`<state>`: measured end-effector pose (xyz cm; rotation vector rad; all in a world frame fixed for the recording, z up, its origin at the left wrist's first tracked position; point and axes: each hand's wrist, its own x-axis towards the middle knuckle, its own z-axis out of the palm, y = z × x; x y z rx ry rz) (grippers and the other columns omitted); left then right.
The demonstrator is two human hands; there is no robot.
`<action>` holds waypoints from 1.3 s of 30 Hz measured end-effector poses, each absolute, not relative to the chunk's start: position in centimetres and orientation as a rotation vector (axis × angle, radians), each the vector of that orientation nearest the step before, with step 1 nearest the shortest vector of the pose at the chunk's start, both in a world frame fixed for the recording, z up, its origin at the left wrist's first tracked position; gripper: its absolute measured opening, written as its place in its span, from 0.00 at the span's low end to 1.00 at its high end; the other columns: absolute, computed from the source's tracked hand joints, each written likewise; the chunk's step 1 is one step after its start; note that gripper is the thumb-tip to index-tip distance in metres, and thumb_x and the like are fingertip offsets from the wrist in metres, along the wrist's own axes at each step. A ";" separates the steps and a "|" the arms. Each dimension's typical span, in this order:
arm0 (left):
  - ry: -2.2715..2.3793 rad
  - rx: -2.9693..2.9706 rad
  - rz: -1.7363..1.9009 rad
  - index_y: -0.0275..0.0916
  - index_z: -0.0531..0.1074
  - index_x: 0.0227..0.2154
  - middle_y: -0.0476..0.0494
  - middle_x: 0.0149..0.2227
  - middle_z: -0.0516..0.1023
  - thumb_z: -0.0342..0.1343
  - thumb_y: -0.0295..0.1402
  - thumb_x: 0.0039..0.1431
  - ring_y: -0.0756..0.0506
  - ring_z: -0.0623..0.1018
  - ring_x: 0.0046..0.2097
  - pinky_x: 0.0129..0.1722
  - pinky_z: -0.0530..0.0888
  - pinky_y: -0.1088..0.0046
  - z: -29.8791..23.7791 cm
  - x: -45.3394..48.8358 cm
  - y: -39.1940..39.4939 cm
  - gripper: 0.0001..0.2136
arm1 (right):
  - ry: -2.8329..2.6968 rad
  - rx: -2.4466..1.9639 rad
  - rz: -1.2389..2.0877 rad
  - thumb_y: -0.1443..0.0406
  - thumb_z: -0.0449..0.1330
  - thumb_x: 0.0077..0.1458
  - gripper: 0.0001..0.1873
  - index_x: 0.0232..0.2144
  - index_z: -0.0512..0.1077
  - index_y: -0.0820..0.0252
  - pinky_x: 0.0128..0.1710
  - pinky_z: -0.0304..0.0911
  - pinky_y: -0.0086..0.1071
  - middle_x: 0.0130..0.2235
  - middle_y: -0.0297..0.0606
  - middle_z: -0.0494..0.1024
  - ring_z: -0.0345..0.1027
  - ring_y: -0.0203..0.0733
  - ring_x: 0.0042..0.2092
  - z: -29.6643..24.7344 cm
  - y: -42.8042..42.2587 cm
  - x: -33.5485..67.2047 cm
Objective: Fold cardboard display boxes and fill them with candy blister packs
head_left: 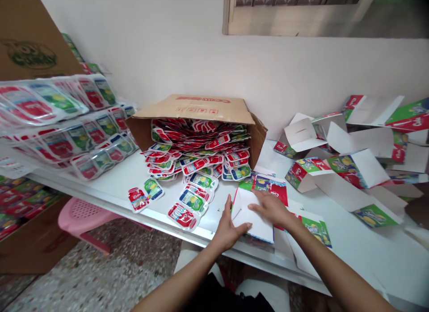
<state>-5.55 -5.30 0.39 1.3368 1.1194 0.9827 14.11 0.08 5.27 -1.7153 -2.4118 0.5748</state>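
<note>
A printed cardboard carton (256,222), its plain white side up, lies on the table edge in front of me. My left hand (230,229) holds its left side, index finger along the edge and thumb stretched across the front. From the right, my right hand (270,208) grips the far part of the carton, fingers bent over the white panel. Under and behind it lie more printed cartons (279,191). Just left of my hands are several bottle-shaped candy packets (182,216), red and green, lying flat.
A large open cardboard box (197,107) lies on its side, packets spilling out. Hanging strips of packets (56,142) are stacked at left. Partly folded cartons (348,169) crowd the right side of the white table (362,254). A pink stool (85,218) stands below at left.
</note>
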 end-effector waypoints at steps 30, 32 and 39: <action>1.002 1.686 1.098 0.44 0.48 0.63 0.38 0.63 0.58 0.63 0.40 0.48 0.36 0.60 0.63 0.61 0.59 0.53 1.2 -8.7 -7.8 0.41 | -1.691 -1.481 1.608 0.46 0.59 0.50 0.30 0.50 0.72 0.57 0.59 0.53 0.43 0.56 0.41 0.70 0.61 0.50 0.58 8.4 -1.4 18.7; 0.912 1.839 1.143 0.46 0.48 0.63 0.38 0.64 0.55 0.63 0.40 0.49 0.34 0.58 0.64 0.62 0.57 0.52 1.8 -9.1 -7.5 0.41 | -1.632 -1.365 1.720 0.49 0.62 0.49 0.29 0.49 0.71 0.59 0.57 0.56 0.42 0.53 0.41 0.73 0.64 0.49 0.56 10.0 -1.9 19.1; 0.841 1.792 1.327 0.43 0.43 0.65 0.37 0.66 0.49 0.45 0.57 0.57 0.33 0.51 0.66 0.62 0.53 0.49 2.3 -8.3 -5.6 0.38 | -1.431 -1.196 1.686 0.51 0.64 0.46 0.23 0.37 0.68 0.60 0.36 0.66 0.34 0.37 0.41 0.78 0.72 0.42 0.35 16.6 -3.6 21.5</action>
